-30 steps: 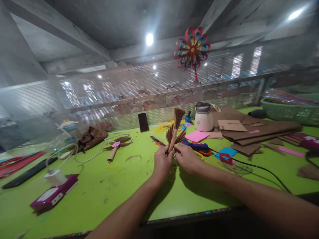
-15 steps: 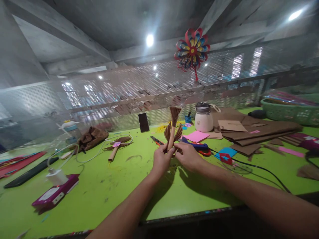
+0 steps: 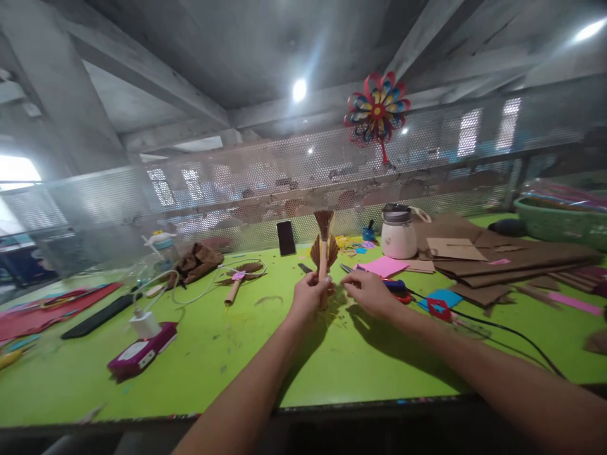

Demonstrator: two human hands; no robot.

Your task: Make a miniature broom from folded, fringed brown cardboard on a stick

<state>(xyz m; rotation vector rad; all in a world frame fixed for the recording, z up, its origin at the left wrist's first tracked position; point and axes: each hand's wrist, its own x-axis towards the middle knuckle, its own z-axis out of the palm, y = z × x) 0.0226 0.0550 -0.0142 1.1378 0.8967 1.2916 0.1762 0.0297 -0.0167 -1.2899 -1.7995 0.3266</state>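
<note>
My left hand (image 3: 308, 296) grips the rolled stem of a brown paper ornament (image 3: 324, 243) and holds it upright above the green table (image 3: 213, 354). The ornament has a fanned brown tuft on top and pleated brown wings at its sides. My right hand (image 3: 370, 292) is just to the right of the stem, fingers loosely curled, apart from it and holding nothing that I can see. A finished ornament of the same kind (image 3: 239, 279) lies flat on the table to the left.
Scissors and a glue gun (image 3: 396, 287) lie behind my right hand, with a black cable (image 3: 502, 328) running right. A white jar (image 3: 398, 231), brown card sheets (image 3: 512, 256), a green basket (image 3: 559, 218), a phone (image 3: 286, 237), a charger on a magenta box (image 3: 142, 344) and a perforated screen (image 3: 237, 202) surround the work spot.
The ornament has turned from tilted right to upright, its wings folded closer to the stem. My right hand has come off it. The view has shifted left.
</note>
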